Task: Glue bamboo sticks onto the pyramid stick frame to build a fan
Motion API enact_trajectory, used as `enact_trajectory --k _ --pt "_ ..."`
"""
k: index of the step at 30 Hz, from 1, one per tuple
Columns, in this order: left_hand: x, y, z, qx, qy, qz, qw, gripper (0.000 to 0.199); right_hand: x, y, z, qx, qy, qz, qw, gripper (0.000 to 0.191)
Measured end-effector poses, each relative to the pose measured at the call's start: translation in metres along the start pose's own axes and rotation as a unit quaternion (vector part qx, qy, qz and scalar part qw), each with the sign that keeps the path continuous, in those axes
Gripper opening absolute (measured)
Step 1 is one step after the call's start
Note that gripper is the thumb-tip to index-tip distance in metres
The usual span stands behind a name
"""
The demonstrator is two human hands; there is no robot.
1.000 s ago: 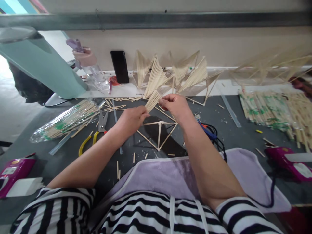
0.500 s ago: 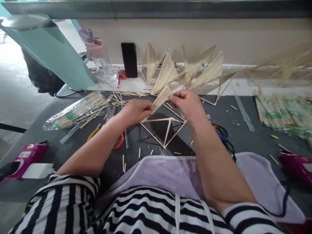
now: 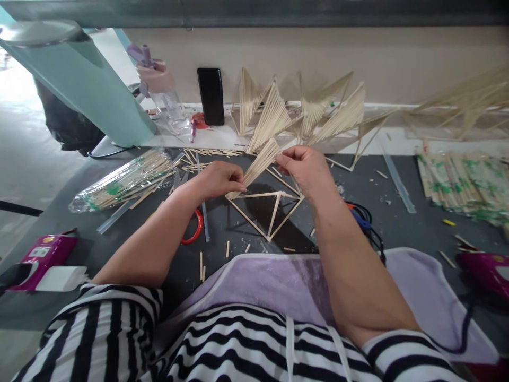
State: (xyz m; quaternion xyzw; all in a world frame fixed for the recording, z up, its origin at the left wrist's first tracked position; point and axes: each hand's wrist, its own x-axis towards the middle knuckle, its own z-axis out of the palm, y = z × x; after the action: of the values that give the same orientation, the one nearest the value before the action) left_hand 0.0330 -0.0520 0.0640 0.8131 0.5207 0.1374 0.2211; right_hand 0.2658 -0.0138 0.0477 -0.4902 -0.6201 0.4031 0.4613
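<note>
A wooden stick frame (image 3: 249, 218) stands on the dark table in front of me, its thin sticks joined into triangles. A slanting panel of close-set sticks (image 3: 260, 163) rises from its far left side. My left hand (image 3: 222, 178) pinches this frame low on the panel's left edge, close to the left corner. At the panel's upper right, my right hand (image 3: 304, 165) has thumb and fingers closed on the frame; the exact stick in the fingertips is hidden. Red-handled scissors (image 3: 193, 229) lie partly under my left forearm.
Finished stick frames (image 3: 274, 114) line the back ledge beside a black phone (image 3: 211, 97) and a clear bottle (image 3: 167, 103). Bagged sticks lie left (image 3: 127, 180) and right (image 3: 463, 183). A lilac cloth (image 3: 278, 276) covers the front edge. A teal post (image 3: 87, 85) leans at left.
My left hand has shifted slightly left and down along the panel's edge, showing more of its lower sticks. My right hand stays almost where it was.
</note>
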Motion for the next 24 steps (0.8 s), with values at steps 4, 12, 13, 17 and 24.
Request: enact_trajectory --k 4,12,13,17,24 --pt "-0.0001 -0.0009 -0.0011 -0.016 -0.013 -0.004 1.000 0.023 -0.0002 -0.0013 0.0013 0.007 -0.002 0.018 1.000 0.021" --pt "-0.0006 0.0018 -0.0025 -0.005 -0.018 -0.015 1.000 0.024 0.0014 0.0014 0.0014 -0.014 -0.004 0.001 1.000 0.024" --pt "-0.0006 0.0021 -0.0025 -0.006 -0.019 -0.016 1.000 0.024 0.0016 0.0019 0.0012 -0.014 -0.004 -0.002 1.000 0.025" --pt "-0.0004 0.0007 -0.0021 -0.005 -0.020 -0.013 1.000 0.025 0.0021 0.0014 0.0010 -0.005 -0.012 0.000 1.000 0.026" --pt "-0.0001 -0.0003 -0.0013 -0.004 -0.027 -0.014 1.000 0.025 0.0016 -0.0013 0.0021 -0.005 -0.011 0.015 1.000 0.019"
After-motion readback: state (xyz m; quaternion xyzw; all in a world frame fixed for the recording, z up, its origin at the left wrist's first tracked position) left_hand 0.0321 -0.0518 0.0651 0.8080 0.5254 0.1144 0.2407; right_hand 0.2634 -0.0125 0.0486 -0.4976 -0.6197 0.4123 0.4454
